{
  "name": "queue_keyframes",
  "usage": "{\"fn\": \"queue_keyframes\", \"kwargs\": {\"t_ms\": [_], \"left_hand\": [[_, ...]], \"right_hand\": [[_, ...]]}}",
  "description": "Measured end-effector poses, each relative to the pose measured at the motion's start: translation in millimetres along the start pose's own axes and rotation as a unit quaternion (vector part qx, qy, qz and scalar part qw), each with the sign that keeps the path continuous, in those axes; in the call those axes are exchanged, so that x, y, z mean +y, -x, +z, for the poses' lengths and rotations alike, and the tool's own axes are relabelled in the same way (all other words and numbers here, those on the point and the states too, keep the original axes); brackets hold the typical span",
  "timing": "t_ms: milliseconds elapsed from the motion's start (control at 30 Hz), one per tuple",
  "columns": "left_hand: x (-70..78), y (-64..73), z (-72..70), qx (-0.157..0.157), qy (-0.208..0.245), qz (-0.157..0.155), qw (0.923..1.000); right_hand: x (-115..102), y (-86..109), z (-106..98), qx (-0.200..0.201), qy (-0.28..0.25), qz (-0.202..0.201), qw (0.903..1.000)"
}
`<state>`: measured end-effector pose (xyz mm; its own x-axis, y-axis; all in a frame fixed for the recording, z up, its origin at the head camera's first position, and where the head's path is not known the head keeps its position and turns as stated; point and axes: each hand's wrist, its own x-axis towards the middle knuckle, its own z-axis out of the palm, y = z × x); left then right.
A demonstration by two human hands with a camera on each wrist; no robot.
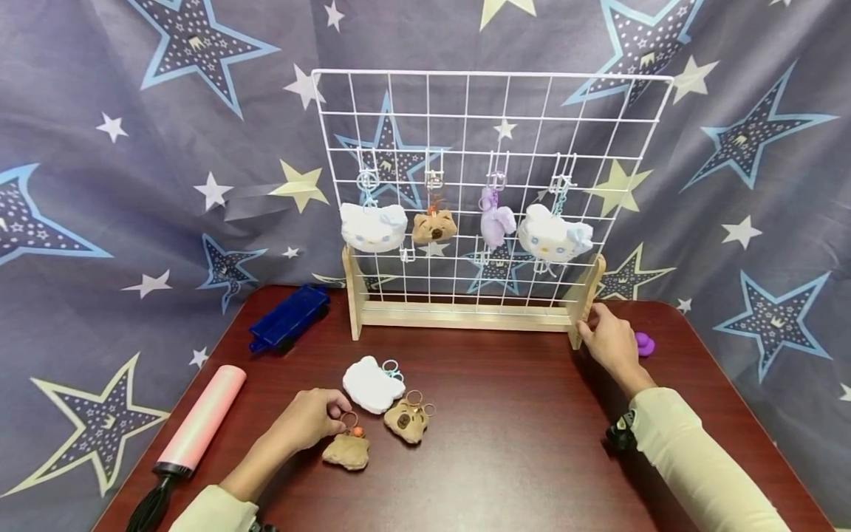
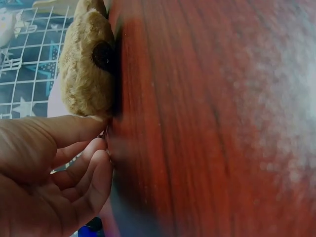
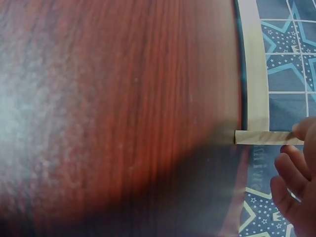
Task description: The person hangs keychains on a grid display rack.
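Observation:
At the left of the table, my left hand (image 1: 307,420) pinches the ring end of a brown plush keychain (image 1: 347,452) with an orange bead. In the left wrist view, thumb and fingers meet beside the furry plush (image 2: 89,64), which lies on the table; the ring itself is mostly hidden there. Beside it lie a white plush keychain (image 1: 372,386) and a brown bear plush keychain (image 1: 408,421). Over on the right, my right hand (image 1: 610,340) holds the wooden side foot (image 3: 261,138) of a white wire grid rack (image 1: 465,303), thumb on one side and fingers on the other.
Two white cat plushes (image 1: 374,227), a brown bear plush (image 1: 434,226) and a purple plush (image 1: 496,224) hang on the grid. A blue tray-like object (image 1: 289,319) and a pink pump (image 1: 204,420) lie at left. Something purple (image 1: 644,344) sits behind my right hand.

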<state>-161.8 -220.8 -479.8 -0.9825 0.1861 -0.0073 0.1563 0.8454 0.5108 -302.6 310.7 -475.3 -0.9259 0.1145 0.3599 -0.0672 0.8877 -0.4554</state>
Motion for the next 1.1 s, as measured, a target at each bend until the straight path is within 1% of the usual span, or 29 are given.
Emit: {"fn": "queue_keyframes", "kwargs": {"t_ms": [67,133,200,367,467,633,800,933,1100], "left_hand": [[1.4,-0.5,-0.2,-0.001,0.008,-0.012,0.9999],[1.9,0.0,-0.9,0.000,0.012,-0.014,0.9998],[1.4,0.7,-1.7,0.001,0.012,-0.005,0.9999],[-2.1,2.0,-4.2,0.000,0.001,0.035,0.9994],[-5.0,2.3,-5.2,-0.005,-0.001,0.048,0.9988],[-6.9,3.6,-7.7,-0.016,0.005,0.050,0.9986],[-2.4,7.7,-17.8,-0.035,0.031,0.056,0.9973],[0.2,10.4,-25.6,-0.045,0.056,0.087,0.9936],[4.5,13.6,-30.1,-0.049,0.083,0.125,0.9874]], "right_hand": [[0.9,0.9,0.6,0.003,0.002,-0.003,1.0000],[1.1,1.0,1.0,0.007,0.005,-0.007,0.9999],[1.2,0.3,1.2,0.009,0.007,-0.009,0.9999],[1.6,0.1,1.0,0.009,0.010,-0.004,0.9999],[1.1,0.5,0.5,0.005,0.010,-0.002,0.9999],[-0.4,1.4,0.2,0.003,0.008,-0.007,0.9999],[-0.7,1.3,0.1,0.000,0.011,-0.006,0.9999],[-0.9,1.5,-0.1,0.000,0.016,-0.008,0.9998],[-1.6,1.5,-0.5,0.001,0.018,-0.010,0.9998]]}}
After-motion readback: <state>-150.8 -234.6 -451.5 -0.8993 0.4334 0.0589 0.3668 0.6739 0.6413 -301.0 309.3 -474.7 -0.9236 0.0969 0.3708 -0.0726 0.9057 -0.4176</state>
